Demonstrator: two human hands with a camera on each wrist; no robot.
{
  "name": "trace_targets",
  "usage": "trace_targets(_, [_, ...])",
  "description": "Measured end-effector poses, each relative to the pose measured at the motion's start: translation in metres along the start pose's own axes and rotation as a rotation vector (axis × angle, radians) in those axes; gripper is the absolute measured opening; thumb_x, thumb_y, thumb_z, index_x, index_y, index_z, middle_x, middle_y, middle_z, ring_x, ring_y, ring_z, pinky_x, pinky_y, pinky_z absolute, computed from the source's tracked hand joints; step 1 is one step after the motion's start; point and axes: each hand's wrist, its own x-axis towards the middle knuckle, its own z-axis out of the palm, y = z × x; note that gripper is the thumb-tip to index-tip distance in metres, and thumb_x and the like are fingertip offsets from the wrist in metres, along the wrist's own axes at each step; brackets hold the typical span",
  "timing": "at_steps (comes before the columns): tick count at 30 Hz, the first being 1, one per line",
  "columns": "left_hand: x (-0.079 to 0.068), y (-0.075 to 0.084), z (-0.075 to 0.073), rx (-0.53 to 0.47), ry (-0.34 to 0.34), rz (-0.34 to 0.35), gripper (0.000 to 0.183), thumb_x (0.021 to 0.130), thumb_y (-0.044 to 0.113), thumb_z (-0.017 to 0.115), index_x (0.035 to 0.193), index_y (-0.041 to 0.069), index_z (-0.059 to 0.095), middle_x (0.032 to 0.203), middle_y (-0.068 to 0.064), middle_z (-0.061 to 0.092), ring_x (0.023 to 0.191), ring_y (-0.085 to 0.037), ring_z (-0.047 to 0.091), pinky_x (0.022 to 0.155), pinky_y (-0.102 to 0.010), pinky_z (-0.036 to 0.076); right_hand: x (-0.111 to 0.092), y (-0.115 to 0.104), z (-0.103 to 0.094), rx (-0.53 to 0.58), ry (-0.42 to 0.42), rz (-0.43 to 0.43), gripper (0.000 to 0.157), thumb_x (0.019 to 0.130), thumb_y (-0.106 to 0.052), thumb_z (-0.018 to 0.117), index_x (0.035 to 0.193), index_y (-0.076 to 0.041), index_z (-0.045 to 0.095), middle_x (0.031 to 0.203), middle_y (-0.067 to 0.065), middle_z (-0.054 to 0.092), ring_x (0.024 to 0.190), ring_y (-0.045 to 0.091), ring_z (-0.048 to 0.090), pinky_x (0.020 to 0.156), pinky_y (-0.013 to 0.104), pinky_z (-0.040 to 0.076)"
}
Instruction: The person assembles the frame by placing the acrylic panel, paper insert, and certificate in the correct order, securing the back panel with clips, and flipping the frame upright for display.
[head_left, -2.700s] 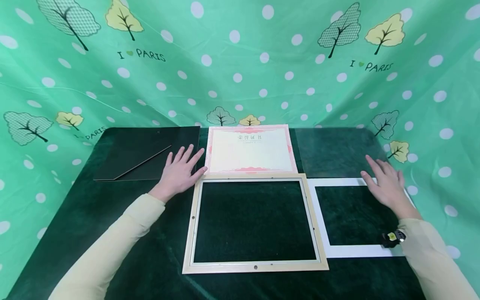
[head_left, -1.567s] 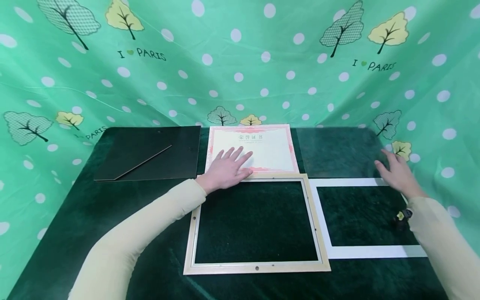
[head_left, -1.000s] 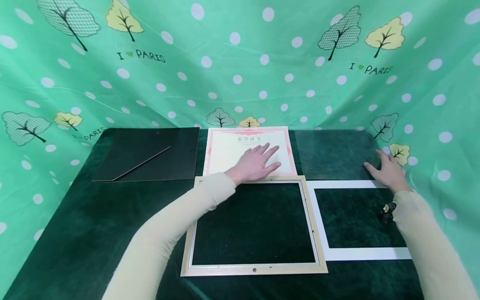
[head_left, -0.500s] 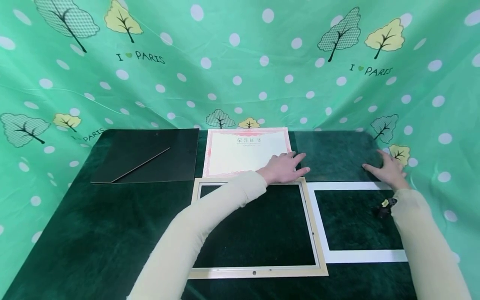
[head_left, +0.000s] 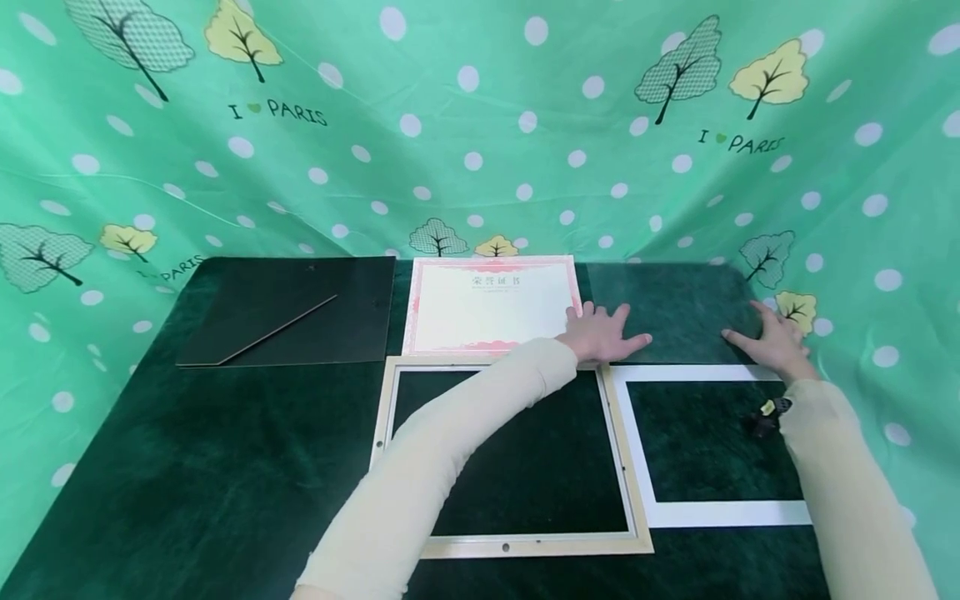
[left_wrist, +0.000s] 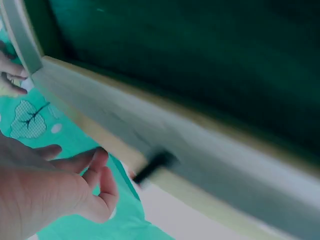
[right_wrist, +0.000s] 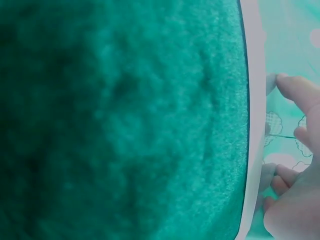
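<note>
A clear sheet (head_left: 667,296) lies flat at the back right. My left hand (head_left: 603,335), fingers spread and thumb out, has its fingers over the sheet's left edge beside the certificate (head_left: 480,312). At the opposite edge my right hand (head_left: 772,342) touches the sheet, thumb apart from the fingers; their reflections show in it in the right wrist view. The left forearm crosses above a light wooden picture frame (head_left: 540,547). Its bar (left_wrist: 100,112) runs past my left hand (left_wrist: 55,185) in the left wrist view. Below the sheet lies a white mat (head_left: 727,515).
A black backing board (head_left: 292,287) with a thin slanted strip (head_left: 277,330) lies at the back left. The dark green tablecloth (head_left: 247,467) covers the table. A green dotted curtain (head_left: 525,133) hangs behind and at both sides.
My left hand has swept right from beside the backing board, across the certificate, to the clear sheet's left edge. My right hand has shifted slightly and settled at the sheet's right edge.
</note>
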Motion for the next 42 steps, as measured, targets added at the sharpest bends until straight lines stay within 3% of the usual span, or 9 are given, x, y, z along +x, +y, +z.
trace_targets(12, [0.008, 0.002, 0.0, -0.291, 0.046, -0.106, 0.079, 0.081, 0.07, 0.026, 0.143, 0.022, 0.014, 0.144, -0.014, 0.019, 0.13, -0.028, 0.016, 0.101, -0.042, 0.021, 0.003, -0.005, 0.001, 0.043, -0.021, 0.025, 0.088, 0.085, -0.054, 0.044, 0.142, -0.007, -0.004, 0.138, 0.034, -0.006, 0.117, 0.059, -0.007, 0.077, 0.074, 0.0])
trace_targets(16, [0.009, 0.001, -0.002, -0.404, 0.037, -0.105, 0.082, 0.081, 0.071, 0.028, 0.144, 0.02, 0.012, 0.145, -0.011, 0.018, 0.131, -0.027, 0.014, 0.101, -0.04, 0.021, 0.004, -0.003, 0.001, 0.056, -0.01, 0.03, 0.087, 0.086, -0.053, 0.045, 0.142, -0.007, -0.003, 0.139, 0.034, -0.007, 0.118, 0.058, -0.007, 0.078, 0.074, 0.0])
trace_targets(19, [0.01, -0.002, -0.006, -0.547, 0.045, -0.107, 0.083, 0.079, 0.072, 0.031, 0.143, 0.022, 0.016, 0.143, -0.006, 0.025, 0.129, -0.025, 0.022, 0.098, -0.04, 0.027, 0.005, -0.004, 0.001, 0.115, 0.006, 0.045, 0.088, 0.085, -0.051, 0.049, 0.142, -0.005, -0.001, 0.14, 0.032, -0.006, 0.121, 0.055, -0.007, 0.083, 0.072, 0.003])
trace_targets(23, [0.011, -0.006, -0.01, -0.811, 0.056, -0.116, 0.08, 0.077, 0.07, 0.04, 0.139, 0.022, 0.024, 0.137, -0.003, 0.035, 0.121, -0.02, 0.036, 0.092, -0.037, 0.035, 0.005, -0.004, -0.003, 0.216, 0.025, 0.078, 0.09, 0.084, -0.048, 0.053, 0.142, -0.002, 0.002, 0.141, 0.031, -0.004, 0.124, 0.051, -0.003, 0.088, 0.067, 0.014])
trace_targets(27, [0.014, -0.012, -0.011, -1.008, 0.085, -0.131, 0.08, 0.077, 0.066, 0.048, 0.138, 0.019, 0.026, 0.135, -0.005, 0.036, 0.117, -0.018, 0.04, 0.091, -0.036, 0.037, 0.006, -0.004, -0.009, 0.259, 0.048, 0.11, 0.088, 0.085, -0.046, 0.051, 0.141, 0.0, 0.003, 0.139, 0.033, -0.001, 0.124, 0.051, 0.002, 0.088, 0.065, 0.019])
trace_targets(30, [0.017, -0.016, -0.009, -1.028, 0.128, -0.143, 0.08, 0.077, 0.062, 0.052, 0.138, 0.016, 0.027, 0.137, -0.007, 0.031, 0.117, -0.019, 0.039, 0.09, -0.036, 0.037, 0.007, -0.006, -0.012, 0.263, 0.08, 0.137, 0.086, 0.085, -0.047, 0.05, 0.141, 0.0, 0.005, 0.138, 0.035, 0.002, 0.123, 0.052, 0.002, 0.088, 0.064, 0.02])
trace_targets(36, [0.019, -0.018, -0.003, -0.949, 0.196, -0.184, 0.069, 0.08, 0.043, 0.062, 0.136, 0.016, 0.034, 0.138, -0.008, 0.024, 0.115, -0.02, 0.038, 0.086, -0.031, 0.04, 0.005, -0.008, -0.019, 0.289, 0.098, 0.136, 0.076, 0.089, -0.038, 0.045, 0.141, -0.001, 0.004, 0.137, 0.036, -0.002, 0.123, 0.051, 0.002, 0.089, 0.063, 0.02])
trace_targets(42, [0.017, -0.028, -0.004, -0.877, 0.284, -0.163, 0.052, 0.085, 0.019, 0.061, 0.132, 0.009, 0.042, 0.132, -0.006, 0.035, 0.115, -0.016, 0.04, 0.086, -0.026, 0.04, 0.002, -0.008, -0.022, 0.293, 0.125, 0.102, 0.062, 0.092, -0.018, 0.041, 0.141, 0.0, 0.007, 0.136, 0.035, 0.012, 0.117, 0.047, 0.02, 0.087, 0.055, 0.03])
